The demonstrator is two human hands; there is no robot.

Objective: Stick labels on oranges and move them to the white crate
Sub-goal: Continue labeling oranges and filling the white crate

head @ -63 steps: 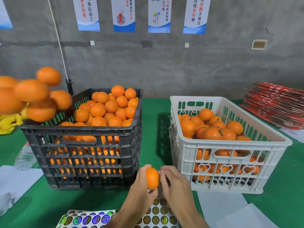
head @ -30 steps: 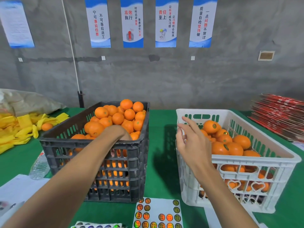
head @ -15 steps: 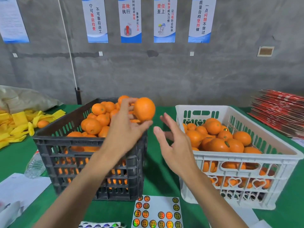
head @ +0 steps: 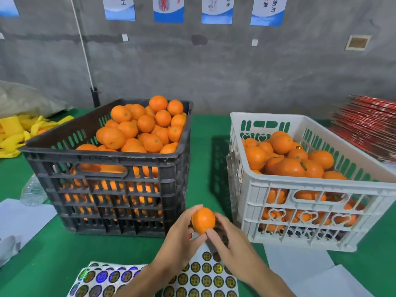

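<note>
Orange in colour and round, the single fruit, an orange [head: 203, 219], is held up between both hands, low in the middle of the view and just in front of the gap between the two crates. The left hand [head: 180, 236] comes from below with the forearm going up and to the right; its fingers curl round the left side of the fruit and the thumb lies under it. The right hand [head: 228, 243] comes from the lower right; its fingers are bent and touch the right side and the bottom of the fruit. Under the hands the label sheets [head: 199, 277] lie flat on the green table [head: 203, 159]. The black crate [head: 111, 189] stands to the left and the white crate [head: 310, 211] to the right, both with oranges inside.
</note>
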